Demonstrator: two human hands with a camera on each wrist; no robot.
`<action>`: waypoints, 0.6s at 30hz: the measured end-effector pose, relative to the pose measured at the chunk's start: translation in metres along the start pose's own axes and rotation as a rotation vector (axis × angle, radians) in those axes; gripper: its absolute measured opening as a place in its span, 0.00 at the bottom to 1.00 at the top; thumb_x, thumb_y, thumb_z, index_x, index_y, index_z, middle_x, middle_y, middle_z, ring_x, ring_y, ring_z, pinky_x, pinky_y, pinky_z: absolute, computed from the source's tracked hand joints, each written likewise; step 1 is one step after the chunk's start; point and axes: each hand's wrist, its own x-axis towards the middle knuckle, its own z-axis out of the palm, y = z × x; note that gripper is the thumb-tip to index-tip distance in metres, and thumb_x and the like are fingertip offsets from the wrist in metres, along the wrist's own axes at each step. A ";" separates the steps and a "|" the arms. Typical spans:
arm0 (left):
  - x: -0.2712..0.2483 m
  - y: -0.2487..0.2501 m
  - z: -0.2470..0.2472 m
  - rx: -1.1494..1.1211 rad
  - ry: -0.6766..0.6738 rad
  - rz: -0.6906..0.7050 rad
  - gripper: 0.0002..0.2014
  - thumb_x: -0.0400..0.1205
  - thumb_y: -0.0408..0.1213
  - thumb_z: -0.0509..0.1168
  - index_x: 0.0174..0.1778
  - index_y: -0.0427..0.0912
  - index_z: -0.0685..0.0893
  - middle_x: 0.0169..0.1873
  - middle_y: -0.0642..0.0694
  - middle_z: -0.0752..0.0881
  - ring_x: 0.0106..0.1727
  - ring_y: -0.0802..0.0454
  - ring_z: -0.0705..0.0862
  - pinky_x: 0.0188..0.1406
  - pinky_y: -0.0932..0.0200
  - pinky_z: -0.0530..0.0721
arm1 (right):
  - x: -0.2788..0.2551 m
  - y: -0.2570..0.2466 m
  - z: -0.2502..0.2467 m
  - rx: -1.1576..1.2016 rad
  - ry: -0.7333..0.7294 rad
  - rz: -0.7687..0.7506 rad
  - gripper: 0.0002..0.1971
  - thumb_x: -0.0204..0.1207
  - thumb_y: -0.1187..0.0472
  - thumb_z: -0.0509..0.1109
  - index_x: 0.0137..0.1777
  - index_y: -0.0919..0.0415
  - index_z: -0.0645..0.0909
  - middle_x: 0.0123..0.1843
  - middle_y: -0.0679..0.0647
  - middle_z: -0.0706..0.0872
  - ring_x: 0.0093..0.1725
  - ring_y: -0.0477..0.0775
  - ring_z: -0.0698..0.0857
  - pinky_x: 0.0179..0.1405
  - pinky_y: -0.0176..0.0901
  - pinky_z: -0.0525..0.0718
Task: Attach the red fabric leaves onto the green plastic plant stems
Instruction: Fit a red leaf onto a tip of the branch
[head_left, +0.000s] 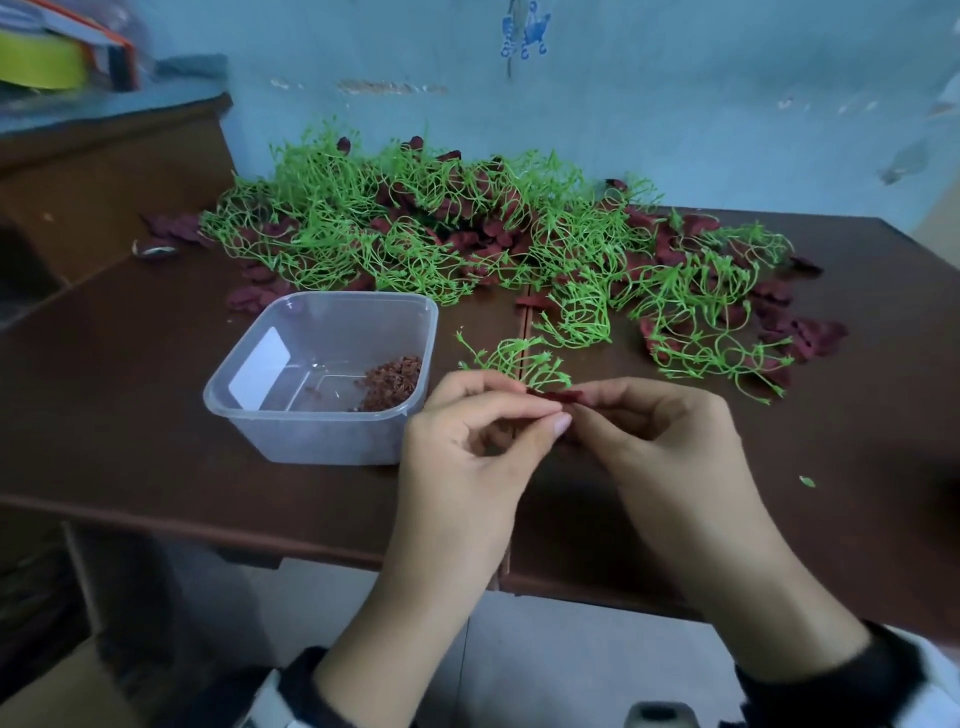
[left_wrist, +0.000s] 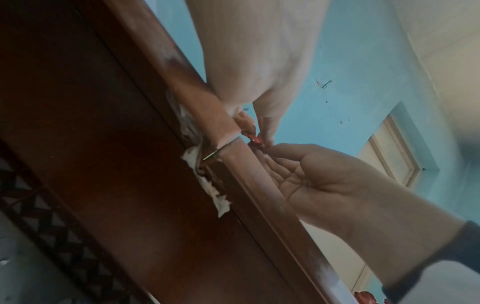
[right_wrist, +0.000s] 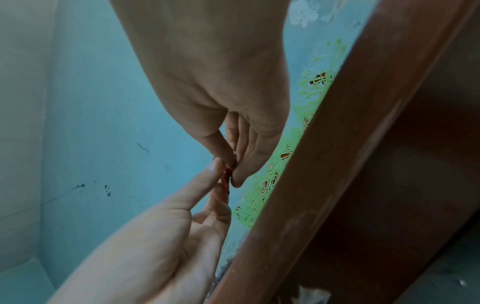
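Over the table's front edge my two hands meet fingertip to fingertip. My left hand (head_left: 545, 405) pinches the base of a small green stem sprig (head_left: 519, 361) that fans away from me over the table. My right hand (head_left: 582, 406) pinches a dark red fabric leaf (head_left: 558, 396) pressed against the left fingertips. The leaf (left_wrist: 257, 139) shows as a red sliver between the fingers of both hands, and again as the leaf (right_wrist: 226, 176) in the right wrist view. Where stem and leaf join is hidden by the fingers.
A clear plastic tub (head_left: 291, 431) stands left of my hands, with small reddish-brown bits (head_left: 395, 379) in one corner. A big tangled heap of green stems and red leaves (head_left: 441, 228) fills the back of the brown table (head_left: 156, 415). A tiny green scrap (head_left: 807, 481) lies at the right.
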 end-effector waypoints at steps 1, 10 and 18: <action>0.001 -0.003 0.000 0.007 0.013 -0.010 0.09 0.74 0.34 0.82 0.41 0.56 0.96 0.50 0.55 0.86 0.44 0.50 0.89 0.46 0.56 0.87 | 0.000 0.000 0.000 0.037 -0.013 0.006 0.05 0.77 0.71 0.75 0.44 0.62 0.91 0.37 0.55 0.94 0.40 0.52 0.93 0.44 0.39 0.91; 0.007 -0.005 0.001 -0.175 -0.114 -0.050 0.07 0.72 0.24 0.79 0.42 0.39 0.95 0.41 0.44 0.93 0.47 0.50 0.93 0.49 0.64 0.87 | -0.002 0.001 -0.007 0.185 -0.070 0.019 0.06 0.80 0.74 0.69 0.50 0.69 0.87 0.41 0.62 0.93 0.43 0.58 0.93 0.47 0.43 0.92; 0.009 -0.005 0.000 -0.179 -0.040 -0.088 0.06 0.73 0.24 0.79 0.40 0.38 0.95 0.41 0.45 0.92 0.46 0.53 0.92 0.47 0.66 0.87 | -0.003 0.002 -0.005 0.059 -0.049 -0.034 0.05 0.79 0.71 0.72 0.50 0.63 0.88 0.40 0.57 0.94 0.43 0.56 0.94 0.50 0.49 0.92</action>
